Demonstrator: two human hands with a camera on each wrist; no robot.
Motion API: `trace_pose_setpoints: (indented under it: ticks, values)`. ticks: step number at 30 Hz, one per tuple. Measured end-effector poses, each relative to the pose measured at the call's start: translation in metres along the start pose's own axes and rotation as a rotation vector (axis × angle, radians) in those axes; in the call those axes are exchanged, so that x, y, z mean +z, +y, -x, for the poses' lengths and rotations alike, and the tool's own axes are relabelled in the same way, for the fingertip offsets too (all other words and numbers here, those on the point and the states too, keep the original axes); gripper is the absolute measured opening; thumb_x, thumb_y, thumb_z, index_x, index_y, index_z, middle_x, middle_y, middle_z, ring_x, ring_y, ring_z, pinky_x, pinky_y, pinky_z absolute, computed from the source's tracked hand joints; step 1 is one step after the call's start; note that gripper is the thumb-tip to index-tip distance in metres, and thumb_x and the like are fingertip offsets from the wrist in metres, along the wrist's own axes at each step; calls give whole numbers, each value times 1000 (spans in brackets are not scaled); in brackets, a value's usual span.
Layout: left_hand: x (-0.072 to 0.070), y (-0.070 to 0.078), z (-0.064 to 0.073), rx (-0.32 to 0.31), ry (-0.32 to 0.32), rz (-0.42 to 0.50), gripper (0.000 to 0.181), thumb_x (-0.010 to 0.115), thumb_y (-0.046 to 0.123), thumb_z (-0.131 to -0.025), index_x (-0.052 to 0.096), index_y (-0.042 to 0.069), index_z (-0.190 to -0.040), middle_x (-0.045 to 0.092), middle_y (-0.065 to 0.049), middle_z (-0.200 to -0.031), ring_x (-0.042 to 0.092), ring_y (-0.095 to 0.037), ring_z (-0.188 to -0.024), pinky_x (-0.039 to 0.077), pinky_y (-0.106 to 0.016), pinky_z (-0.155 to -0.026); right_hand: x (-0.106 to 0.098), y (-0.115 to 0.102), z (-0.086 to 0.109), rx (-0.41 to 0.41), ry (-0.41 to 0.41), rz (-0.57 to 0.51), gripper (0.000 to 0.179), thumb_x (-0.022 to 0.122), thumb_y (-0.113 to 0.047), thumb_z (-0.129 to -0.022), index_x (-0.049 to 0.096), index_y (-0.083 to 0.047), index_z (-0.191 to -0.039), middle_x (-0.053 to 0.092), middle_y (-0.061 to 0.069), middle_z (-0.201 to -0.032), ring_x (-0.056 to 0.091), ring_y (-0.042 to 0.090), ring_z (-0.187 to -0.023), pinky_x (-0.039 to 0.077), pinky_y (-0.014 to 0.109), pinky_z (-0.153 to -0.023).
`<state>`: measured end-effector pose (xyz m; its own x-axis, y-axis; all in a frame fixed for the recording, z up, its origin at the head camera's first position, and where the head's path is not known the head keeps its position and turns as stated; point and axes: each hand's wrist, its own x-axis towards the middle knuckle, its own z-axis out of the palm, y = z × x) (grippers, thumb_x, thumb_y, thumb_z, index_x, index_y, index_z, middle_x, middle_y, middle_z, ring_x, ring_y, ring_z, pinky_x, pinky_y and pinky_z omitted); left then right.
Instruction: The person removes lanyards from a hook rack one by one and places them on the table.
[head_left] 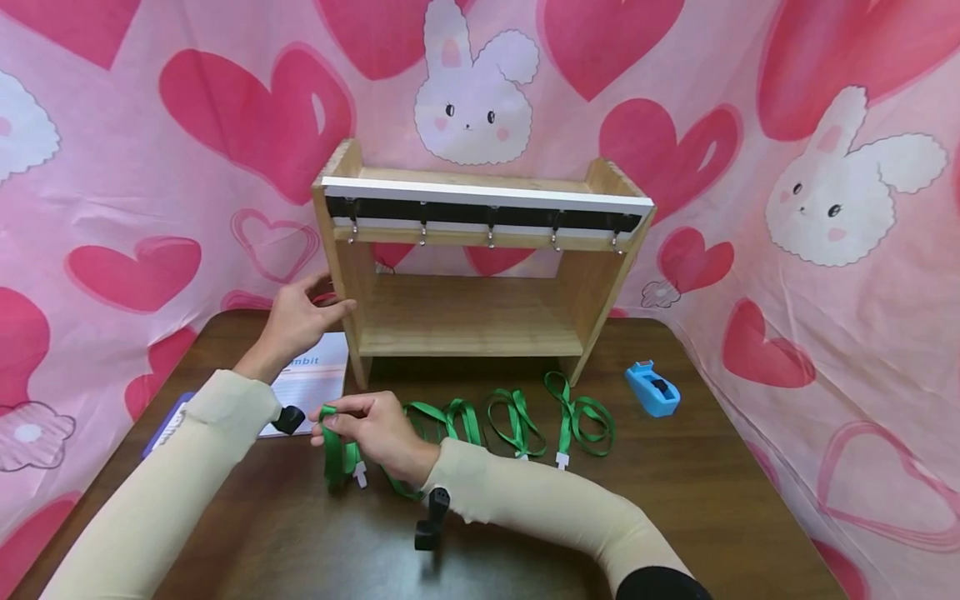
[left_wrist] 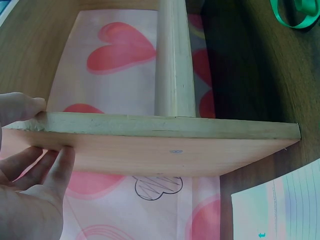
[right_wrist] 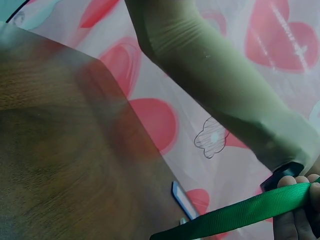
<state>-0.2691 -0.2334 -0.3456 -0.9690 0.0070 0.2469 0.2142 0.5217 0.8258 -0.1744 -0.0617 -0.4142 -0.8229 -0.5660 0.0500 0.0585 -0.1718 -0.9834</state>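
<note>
A small wooden shelf stands at the back of the table, with a row of metal hooks along its front rail. My left hand grips its left side panel, thumb at the front edge and fingers against the outer face. In front of the shelf's left leg, my right hand pinches a green lanyard. Its ribbon stretches away from the fingers in the right wrist view. A white clip hangs beside the ribbon.
More green lanyards lie coiled in front of the shelf, one at the right end. A blue tape dispenser sits to the right. On the left are a lined notebook and a blue-edged item partly behind my sleeve.
</note>
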Motion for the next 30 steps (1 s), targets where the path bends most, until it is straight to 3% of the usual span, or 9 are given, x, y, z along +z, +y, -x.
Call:
trace_pose_setpoints:
  ticks: [8,14,23,30]
  values:
    - [-1,0,-1,-4,-2,0,68,73,27,-94,43,10,-153,53,-20,-150,58,-40,-133,55,-52,-99,0,18,-6,47,21,-1,26,64,4,-93,71,8,-118,69,32,-119,74,44,-98,64,37,-87]
    - [0,-1,-1,0,1,-6,67,73,26,-94,44,9,-152,55,-21,-148,59,-40,-132,55,-51,-99,1,32,-8,62,50,-26,26,63,7,-93,71,10,-118,69,34,-117,73,47,-99,64,34,-83]
    - [-1,-1,-1,-6,3,-8,68,73,25,-94,43,9,-153,54,-21,-149,58,-41,-132,55,-51,-100,1,40,-10,76,95,-44,25,64,6,-92,73,7,-116,72,31,-115,78,34,-90,65,34,-80]
    - [0,0,0,-14,-8,5,70,72,26,-94,41,8,-155,53,-22,-149,57,-41,-133,54,-52,-100,2,46,-11,84,127,-17,25,64,5,-92,72,10,-116,72,31,-111,76,40,-92,65,33,-78]
